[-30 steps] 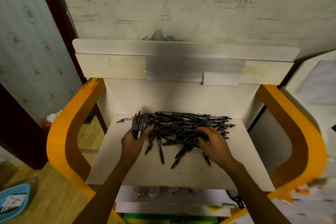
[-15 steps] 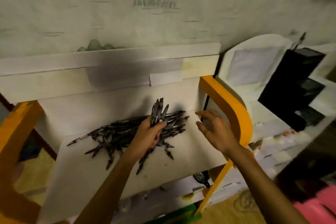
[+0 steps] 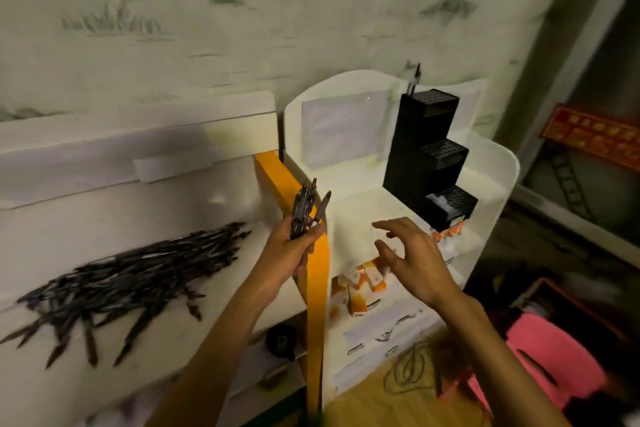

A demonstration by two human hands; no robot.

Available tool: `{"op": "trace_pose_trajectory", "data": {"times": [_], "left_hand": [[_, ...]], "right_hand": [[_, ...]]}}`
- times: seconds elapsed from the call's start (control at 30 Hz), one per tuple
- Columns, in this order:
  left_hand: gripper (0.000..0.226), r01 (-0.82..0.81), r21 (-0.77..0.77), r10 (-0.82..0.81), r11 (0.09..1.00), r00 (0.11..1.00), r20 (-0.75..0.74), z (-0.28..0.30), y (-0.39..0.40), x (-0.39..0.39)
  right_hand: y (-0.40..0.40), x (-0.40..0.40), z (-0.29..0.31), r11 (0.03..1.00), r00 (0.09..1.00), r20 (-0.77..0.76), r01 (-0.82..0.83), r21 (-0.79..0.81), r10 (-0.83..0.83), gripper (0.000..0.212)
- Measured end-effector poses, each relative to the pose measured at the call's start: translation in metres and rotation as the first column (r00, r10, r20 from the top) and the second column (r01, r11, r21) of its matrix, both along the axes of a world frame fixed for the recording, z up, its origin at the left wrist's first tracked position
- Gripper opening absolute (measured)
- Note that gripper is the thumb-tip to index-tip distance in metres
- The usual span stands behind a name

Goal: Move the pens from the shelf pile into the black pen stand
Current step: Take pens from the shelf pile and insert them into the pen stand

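Note:
A big pile of black pens (image 3: 128, 277) lies on the white shelf (image 3: 221, 319) at the left. My left hand (image 3: 291, 250) grips a bundle of black pens (image 3: 306, 206) upright, level with the shelf's orange side post. A black three-step pen stand (image 3: 424, 156) sits on the white unit to the right, with one or two pens (image 3: 415, 78) standing in its top tier. My right hand (image 3: 410, 255) hovers with fingers spread and holds nothing, below and in front of the stand.
The orange post (image 3: 317, 284) separates the pen shelf from the white unit (image 3: 495, 184). Orange and white packets (image 3: 363, 282) lie on a lower level. A pink stool (image 3: 554, 364) and a coil of cord (image 3: 408, 371) are on the floor at right.
The view swung right and the black stand came into view. My left hand lifted a bundle of pens off the pile and carried it right. My right hand left the pile and moved toward the stand.

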State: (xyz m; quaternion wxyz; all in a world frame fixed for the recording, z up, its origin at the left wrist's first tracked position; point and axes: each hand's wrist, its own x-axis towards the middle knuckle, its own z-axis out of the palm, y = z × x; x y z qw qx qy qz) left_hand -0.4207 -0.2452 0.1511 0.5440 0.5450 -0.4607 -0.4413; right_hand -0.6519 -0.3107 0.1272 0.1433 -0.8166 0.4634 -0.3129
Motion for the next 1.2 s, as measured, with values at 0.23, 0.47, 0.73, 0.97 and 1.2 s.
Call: {"op": "trace_pose_trajectory", "data": {"times": [0.23, 0.47, 0.73, 0.97, 1.2], "left_hand": [[0.005, 0.07, 0.066, -0.06, 0.995, 0.987, -0.147, 0.001, -0.048, -0.102], [0.009, 0.048, 0.052, -0.043, 0.998, 0.995, -0.094, 0.002, -0.109, -0.156], [0.013, 0.064, 0.017, -0.064, 0.998, 0.997, -0.035, 0.001, -0.199, -0.186], [0.015, 0.043, 0.019, -0.043, 0.999, 0.999, -0.025, 0.004, -0.279, -0.197], [0.022, -0.01, 0.009, 0.01, 1.0, 0.996, -0.088, 0.011, -0.333, -0.193]], "right_hand": [[-0.044, -0.101, 0.001, 1.0, 1.0, 0.002, 0.009, 0.028, -0.009, 0.032], [-0.104, -0.145, 0.012, 1.0, 1.0, 0.03, 0.003, 0.015, -0.003, 0.032], [-0.201, -0.163, 0.02, 0.999, 0.998, 0.049, -0.042, -0.009, 0.042, 0.034], [-0.294, -0.164, 0.049, 0.993, 0.99, 0.084, -0.116, -0.025, 0.118, 0.03], [-0.363, -0.148, 0.074, 0.96, 0.929, 0.309, -0.252, 0.126, 0.203, 0.023]]}}
